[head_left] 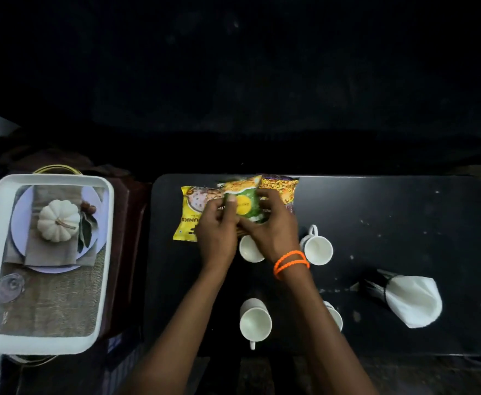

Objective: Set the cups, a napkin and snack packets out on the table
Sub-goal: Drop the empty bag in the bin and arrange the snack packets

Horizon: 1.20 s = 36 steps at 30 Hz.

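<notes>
Both hands meet over the far left part of the black table (pixel 404 212). My left hand (pixel 215 238) and my right hand (pixel 273 229) together grip a green and yellow snack packet (pixel 247 203), held just above the table. A yellow packet (pixel 189 215) lies to its left, partly under my left hand. An orange packet (pixel 282 186) lies behind on the right. Several white cups stand on the table: one (pixel 249 249) partly hidden under my hands, one (pixel 317 249) right of my wrist, one (pixel 255 323) near the front edge, one (pixel 336 316) behind my right forearm. A white napkin (pixel 413 300) sits in a dark holder at the right.
A white tray (pixel 105 252) stands to the left of the table; its base shows a printed picture of a plate, a cloth and a small white pumpkin. The table's far edge runs just behind the packets. Beyond it everything is dark.
</notes>
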Available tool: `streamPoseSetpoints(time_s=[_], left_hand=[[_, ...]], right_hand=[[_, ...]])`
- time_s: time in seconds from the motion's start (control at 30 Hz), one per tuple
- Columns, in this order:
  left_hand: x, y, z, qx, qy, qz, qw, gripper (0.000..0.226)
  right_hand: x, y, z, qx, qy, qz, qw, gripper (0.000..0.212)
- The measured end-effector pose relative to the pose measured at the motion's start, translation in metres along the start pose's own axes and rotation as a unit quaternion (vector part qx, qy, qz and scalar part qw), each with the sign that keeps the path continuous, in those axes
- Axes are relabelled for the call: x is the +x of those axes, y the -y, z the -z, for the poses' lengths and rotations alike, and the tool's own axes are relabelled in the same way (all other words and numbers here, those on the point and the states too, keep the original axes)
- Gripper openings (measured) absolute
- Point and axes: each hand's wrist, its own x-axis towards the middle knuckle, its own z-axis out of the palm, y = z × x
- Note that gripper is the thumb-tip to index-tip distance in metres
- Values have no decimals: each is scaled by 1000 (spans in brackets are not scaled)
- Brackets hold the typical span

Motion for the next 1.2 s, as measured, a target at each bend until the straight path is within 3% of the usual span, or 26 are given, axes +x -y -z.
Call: streamPoseSetpoints(time_s=[0.17,0.27,0.47,0.53,0.63,0.77,0.9,1.0,1.2], left_hand=[[-1,-26,-90,96,174,-43,979,30],[-3,-34,-133,141,224,-58,963,23],[3,-26,-164,260,281,-73,921,22],[11,-25,-148,258,262,-90,926,31],[27,-19,-99,229,169,-170,943,29],[55,4,-20,290,70,-258,919,33],[77,34,38,453,114,-248,848,45],[83,54,55,517,143,-262,802,55],[95,74,48,506,150,-263,808,59]], right_hand=[[24,-36,82,-2,-110,-64,992,57],[38,-62,114,-5,-149,-82,985,53],[67,-115,128,-87,-108,-150,979,70],[71,-125,127,-118,-98,-156,976,75],[70,-127,122,-142,-111,-92,979,76],[67,-123,113,-214,-79,-58,972,69],[64,-125,109,-250,-102,-60,961,63],[63,-125,107,-260,-131,-70,954,63],[58,-122,104,-304,-133,-59,941,63]])
